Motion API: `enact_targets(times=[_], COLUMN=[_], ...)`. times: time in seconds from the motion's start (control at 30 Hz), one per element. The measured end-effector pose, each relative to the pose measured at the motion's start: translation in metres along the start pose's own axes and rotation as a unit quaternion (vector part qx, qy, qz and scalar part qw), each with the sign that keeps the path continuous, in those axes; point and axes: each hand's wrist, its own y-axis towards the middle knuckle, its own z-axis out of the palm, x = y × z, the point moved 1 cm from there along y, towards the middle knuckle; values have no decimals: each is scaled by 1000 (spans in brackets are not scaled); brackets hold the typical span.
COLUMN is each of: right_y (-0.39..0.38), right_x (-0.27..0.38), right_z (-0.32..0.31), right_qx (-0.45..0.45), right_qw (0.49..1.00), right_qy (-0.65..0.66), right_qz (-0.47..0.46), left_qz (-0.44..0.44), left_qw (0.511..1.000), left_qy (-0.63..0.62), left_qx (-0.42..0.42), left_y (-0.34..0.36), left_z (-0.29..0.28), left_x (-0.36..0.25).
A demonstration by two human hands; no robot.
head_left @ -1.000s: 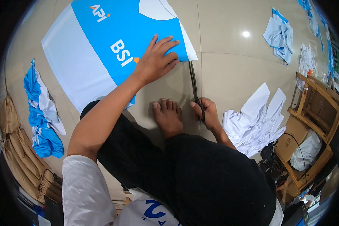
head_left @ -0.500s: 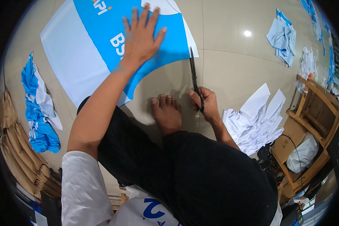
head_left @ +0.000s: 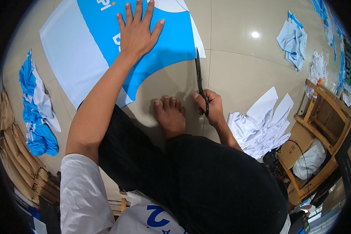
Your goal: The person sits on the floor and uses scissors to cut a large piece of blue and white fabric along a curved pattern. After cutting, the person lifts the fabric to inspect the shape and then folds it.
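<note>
A blue and white fabric panel (head_left: 160, 43) with printed lettering and curved cut-outs lies flat on the tiled floor in front of me. My left hand (head_left: 138, 34) rests on it, palm down with fingers spread. In my right hand (head_left: 212, 106) is a pair of black scissors (head_left: 200, 80), fingers wrapped round the handles. The blades point away from me, their tips at the panel's right edge, where a narrow white strip of fabric (head_left: 198, 39) runs beside the blue. Whether the blades grip the cloth I cannot tell.
My bare foot (head_left: 170, 117) is just below the panel's curve. White fabric pieces (head_left: 261, 124) are heaped at the right; blue and white cloth (head_left: 37, 113) lies at the left. Another cloth bundle (head_left: 292, 41) is at the far right, above a wooden frame (head_left: 327, 117) beside a cardboard box (head_left: 296, 146).
My left hand has slid slightly left on the panel. The scissors stay at the panel's right edge, still in my right hand, and the whole view has shifted a little.
</note>
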Motion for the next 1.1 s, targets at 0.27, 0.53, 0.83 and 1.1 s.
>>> enact_targets(times=[0.27, 0.53, 0.83, 1.1], right_y=[0, 3, 1, 1], right_x=[1, -6, -9, -6], right_z=[2, -1, 0, -2], right_qx=[-3, -17, -23, -23], right_qw=[1000, 1000, 1000, 1000], right_qy=[14, -7, 2, -1], right_qz=[-4, -17, -13, -11], left_qz=[3, -1, -2, -5], left_qw=[1000, 1000, 1000, 1000], left_qy=[1, 7, 1, 4], left_qx=[-2, 2, 2, 1], left_y=[0, 1, 1, 2], left_z=[0, -1, -1, -3], left_x=[0, -1, 0, -3])
